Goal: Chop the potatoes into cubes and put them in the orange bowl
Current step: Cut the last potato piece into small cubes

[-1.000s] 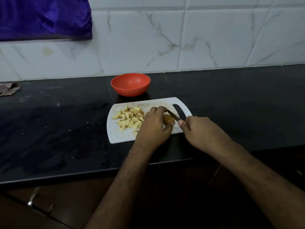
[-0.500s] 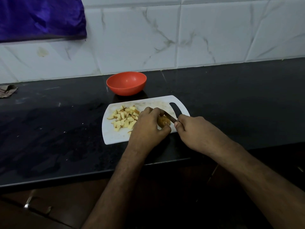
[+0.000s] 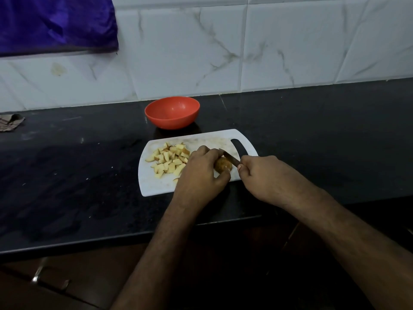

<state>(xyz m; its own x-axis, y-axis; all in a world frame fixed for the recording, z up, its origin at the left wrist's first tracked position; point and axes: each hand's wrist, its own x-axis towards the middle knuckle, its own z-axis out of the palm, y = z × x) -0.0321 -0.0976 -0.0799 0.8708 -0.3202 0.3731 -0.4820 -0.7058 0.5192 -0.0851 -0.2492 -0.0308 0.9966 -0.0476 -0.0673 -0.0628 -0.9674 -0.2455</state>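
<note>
A white cutting board (image 3: 156, 186) lies on the black counter. Several pale potato cubes (image 3: 169, 159) are piled on its left half. My left hand (image 3: 201, 175) curls over a brown unpeeled potato (image 3: 223, 165) near the board's right side and holds it down. My right hand (image 3: 263, 175) grips a knife (image 3: 230, 158), whose blade lies across the top of that potato. The knife's handle is hidden inside my fist. An orange bowl (image 3: 172, 113) stands just behind the board, and nothing shows inside it.
The black counter (image 3: 312, 135) runs wide to the left and right, backed by a white marbled tile wall (image 3: 223, 52). A purple cloth (image 3: 55, 23) hangs at the upper left. A crumpled scrap (image 3: 10, 123) lies at the counter's far left. Cabinet handles (image 3: 38, 274) show below.
The hands, knife and potato keep the same arrangement on the board. Only the view has shifted slightly.
</note>
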